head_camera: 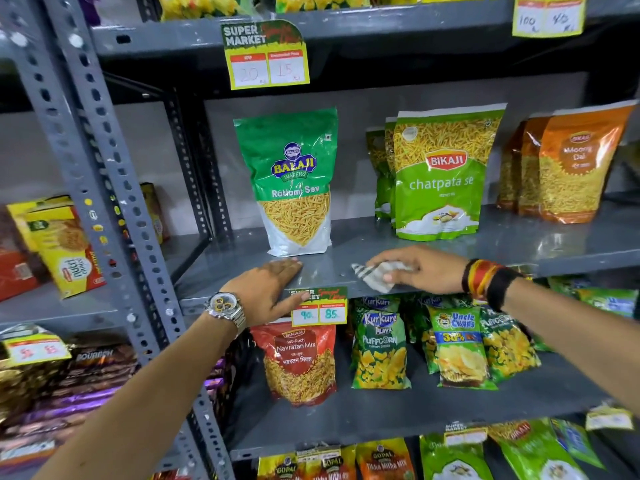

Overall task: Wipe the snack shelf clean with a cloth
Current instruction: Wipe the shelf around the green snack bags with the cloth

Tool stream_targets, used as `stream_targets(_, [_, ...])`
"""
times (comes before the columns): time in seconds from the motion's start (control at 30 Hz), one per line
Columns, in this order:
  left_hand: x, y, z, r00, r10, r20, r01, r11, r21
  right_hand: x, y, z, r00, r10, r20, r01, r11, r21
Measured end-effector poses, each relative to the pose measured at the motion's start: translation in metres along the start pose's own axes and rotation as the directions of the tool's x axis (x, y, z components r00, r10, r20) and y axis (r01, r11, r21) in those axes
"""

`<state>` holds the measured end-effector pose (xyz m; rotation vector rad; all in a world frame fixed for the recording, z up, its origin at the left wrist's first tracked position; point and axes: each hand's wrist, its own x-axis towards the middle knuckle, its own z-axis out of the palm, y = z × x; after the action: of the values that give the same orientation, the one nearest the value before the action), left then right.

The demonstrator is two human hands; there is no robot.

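Note:
The grey metal snack shelf (346,244) runs across the middle of the head view. My right hand (422,270) presses a crumpled white, dark-striped cloth (375,275) onto the shelf's front edge, right of centre. My left hand (266,292) lies flat, palm down, on the front edge to the left, thumb hanging over the lip beside a price tag (318,308). A green Balaji Ratlami Sev bag (294,181) stands upright just behind my left hand.
Green Bikaji chatpata bags (440,174) and orange Moong Dal bags (568,168) stand at the shelf's right. The shelf below holds a red Navratan Mix bag (299,362) and puffcorn and chips packs (381,348). A perforated grey upright (104,188) stands at left.

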<state>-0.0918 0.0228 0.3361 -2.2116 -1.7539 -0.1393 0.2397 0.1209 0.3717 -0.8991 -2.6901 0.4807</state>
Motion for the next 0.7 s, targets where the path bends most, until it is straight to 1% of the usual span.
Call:
stream_targets(0.03, [-0.001, 0.000, 0.000, 1.000, 0.005, -0.002, -0.005, 1.000, -0.005, -0.007, -0.003, -0.009, 0.998, -0.004, 0.062, 0.002, 1.000, 0.030])
stream_targets(0.07, [-0.001, -0.001, 0.001, 1.000, 0.009, -0.007, -0.009, 1.000, -0.010, -0.010, -0.002, -0.019, 0.996, -0.004, 0.091, -0.001, 0.999, 0.051])
stream_targets(0.1, [0.000, -0.002, 0.000, 1.000, 0.016, -0.014, -0.016, 1.000, -0.017, -0.010, 0.002, -0.030, 0.998, 0.003, 0.067, -0.007, 0.998, 0.060])
stream_targets(0.2, [0.006, 0.004, -0.002, 0.998, 0.059, -0.008, -0.060, 0.998, -0.027, 0.001, 0.031, -0.056, 0.984, 0.066, -0.163, -0.049, 0.993, 0.105])
stream_targets(0.23, [0.011, 0.010, -0.003, 0.995, 0.100, -0.014, -0.100, 0.995, -0.021, 0.005, 0.040, -0.062, 0.973, 0.093, -0.211, -0.065, 0.989, 0.136])
stream_targets(0.3, [0.026, 0.030, -0.005, 0.980, 0.192, -0.043, -0.193, 0.981, -0.010, 0.013, 0.053, -0.069, 0.962, 0.120, -0.246, -0.080, 0.983, 0.167])
stream_targets(0.37, [0.043, 0.055, -0.004, 0.972, 0.228, -0.053, -0.229, 0.973, -0.016, 0.019, 0.058, -0.068, 0.964, 0.126, -0.234, -0.083, 0.979, 0.186])
stream_targets(0.43, [0.059, 0.079, -0.001, 0.976, 0.210, -0.053, -0.212, 0.976, -0.040, 0.026, 0.063, -0.061, 0.969, 0.132, -0.208, -0.103, 0.984, 0.144])
stream_targets(0.53, [0.076, 0.099, 0.010, 0.987, 0.153, -0.042, -0.155, 0.985, -0.070, 0.032, 0.078, -0.046, 0.962, 0.141, -0.234, -0.133, 0.990, 0.049])
stream_targets(0.7, [0.079, 0.104, 0.015, 0.991, 0.103, -0.081, -0.108, 0.992, -0.061, 0.027, 0.102, -0.035, 0.969, 0.116, -0.219, -0.110, 0.993, 0.037])
